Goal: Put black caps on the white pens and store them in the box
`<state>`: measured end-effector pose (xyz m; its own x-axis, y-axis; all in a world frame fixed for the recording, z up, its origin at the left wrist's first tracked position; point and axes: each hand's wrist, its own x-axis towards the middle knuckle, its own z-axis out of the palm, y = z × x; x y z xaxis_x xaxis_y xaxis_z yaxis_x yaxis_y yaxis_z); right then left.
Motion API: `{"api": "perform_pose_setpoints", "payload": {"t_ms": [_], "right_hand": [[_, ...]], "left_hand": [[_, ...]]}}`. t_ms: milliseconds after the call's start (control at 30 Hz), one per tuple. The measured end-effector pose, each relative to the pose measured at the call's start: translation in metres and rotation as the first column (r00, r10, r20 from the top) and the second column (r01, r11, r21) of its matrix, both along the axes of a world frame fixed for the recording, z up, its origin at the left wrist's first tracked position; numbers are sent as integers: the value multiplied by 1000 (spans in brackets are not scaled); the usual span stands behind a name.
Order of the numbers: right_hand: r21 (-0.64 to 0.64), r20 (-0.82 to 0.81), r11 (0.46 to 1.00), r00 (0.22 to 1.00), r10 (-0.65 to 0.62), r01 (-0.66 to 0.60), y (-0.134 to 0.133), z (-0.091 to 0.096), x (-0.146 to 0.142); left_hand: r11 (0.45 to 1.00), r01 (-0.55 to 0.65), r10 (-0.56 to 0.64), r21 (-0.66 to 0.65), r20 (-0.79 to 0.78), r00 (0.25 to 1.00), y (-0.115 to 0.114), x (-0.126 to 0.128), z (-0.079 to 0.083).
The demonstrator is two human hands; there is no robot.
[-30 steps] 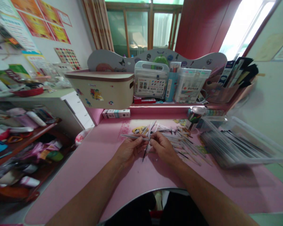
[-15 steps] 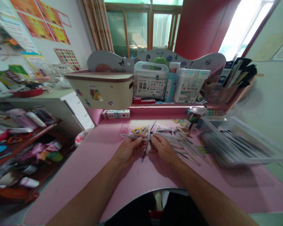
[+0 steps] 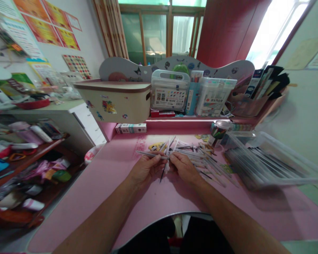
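Note:
My left hand (image 3: 145, 170) is closed around a slim greyish pen refill (image 3: 145, 153), whose one end sticks out to the left. My right hand (image 3: 184, 165) pinches at the other end, thumb and fingertips nearly meeting the left ones; the exact grip is partly hidden. Just under the fingers, a dark refill (image 3: 162, 174) points down towards me on the desk. Behind and to the right of the hands lies a loose pile of pale and dark refills (image 3: 206, 162), some crossing each other.
On the pink desk (image 3: 159, 201), a clear plastic box (image 3: 281, 180) of thin dark sticks stands right, near a can-shaped holder (image 3: 219, 130). A small carton (image 3: 131, 128) lies at the back left. The shelf above carries a cream bin (image 3: 116, 104) and pen cases (image 3: 170, 93).
Both hands stay at nearly the same place with the refill between them. Only a slight shift of the whole view and small finger movements show.

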<state>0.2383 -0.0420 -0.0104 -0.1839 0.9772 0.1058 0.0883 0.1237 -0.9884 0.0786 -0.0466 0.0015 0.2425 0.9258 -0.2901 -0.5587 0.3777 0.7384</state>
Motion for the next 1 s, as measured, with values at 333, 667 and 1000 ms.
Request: {"api": "perform_pose_setpoints", "payload": {"t_ms": [333,667,1000], "right_hand": [[-180,-193,980,980,54,-89,3,-11,-3],[-30,-93,992,989,117,-120,2,-11,0],[-238,-425,958,870,-252,161,-6,4,-10]], "left_hand": [[1000,27,-27,-6,15,1000,0,-3,-3],[964,95,8,247,-384,923,2,0,-10],[813,119,533,570,-811,243,31,-29,-21]]}}
